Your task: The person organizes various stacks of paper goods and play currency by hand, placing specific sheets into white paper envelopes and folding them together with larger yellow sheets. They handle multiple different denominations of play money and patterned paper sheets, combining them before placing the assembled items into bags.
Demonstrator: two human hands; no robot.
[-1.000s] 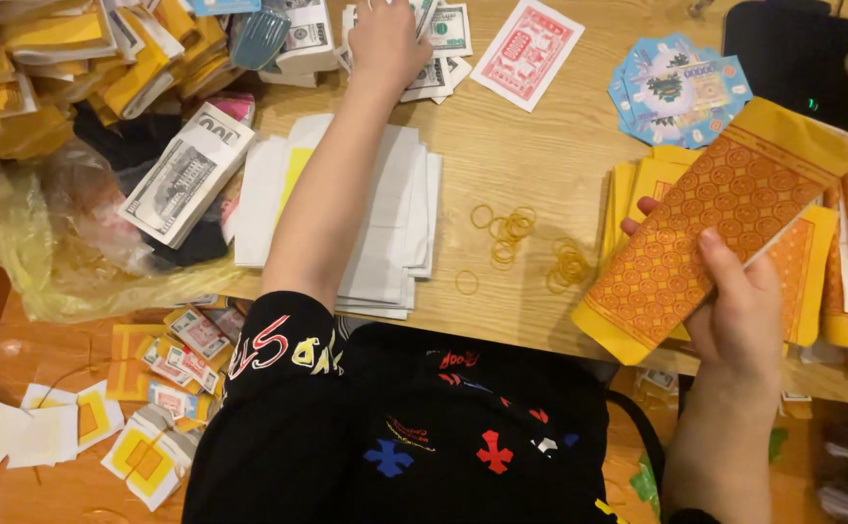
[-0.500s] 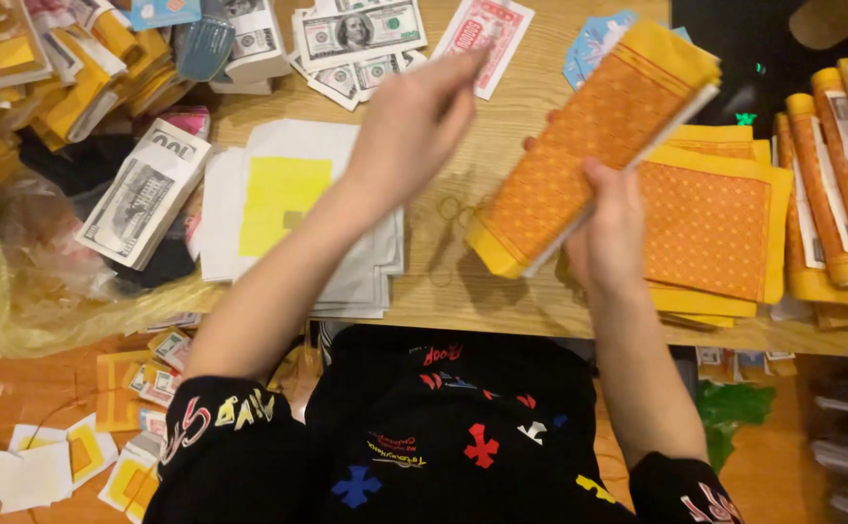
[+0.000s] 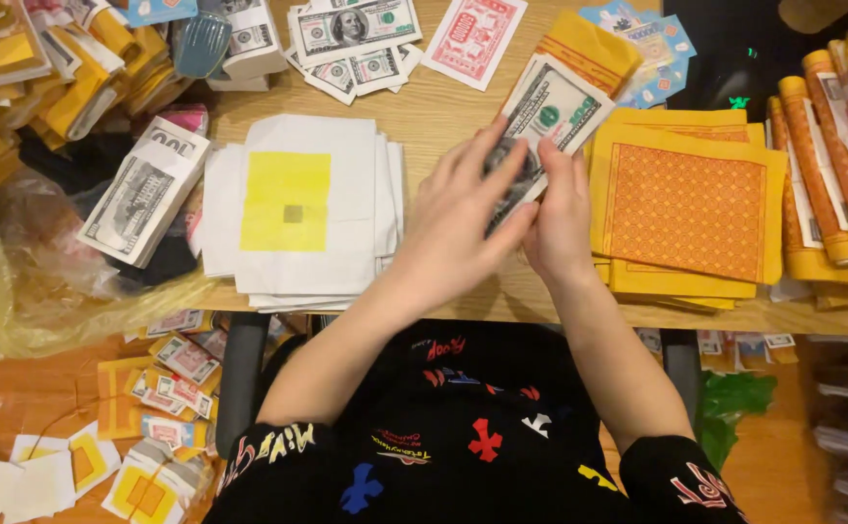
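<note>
Both my hands meet over the middle of the wooden table (image 3: 443,107). My left hand (image 3: 463,218) and my right hand (image 3: 562,209) together grip a printed banknote-style paper (image 3: 552,105). Behind it, tilted away from me, lies a yellow sheet with orange edging (image 3: 589,47); I cannot tell whether my hands hold it too. My fingers cover the lower part of the note. A stack of yellow sheets with an orange patterned square (image 3: 686,204) lies just right of my right hand. Left of my left hand sits a pile of white papers with a yellow square (image 3: 288,194).
A banded bundle of notes (image 3: 142,194) lies at the left, loose notes (image 3: 346,29) and a red card (image 3: 472,34) at the far edge. Rolled orange-and-yellow papers (image 3: 831,146) line the right. A yellowish plastic bag (image 3: 16,281) hangs at the left; paper packets litter the floor (image 3: 171,388).
My left hand came back from the far notes to the table's middle. My right hand brought the orange-yellow sheet inward. Both hands now hold a banknote-style paper over it.
</note>
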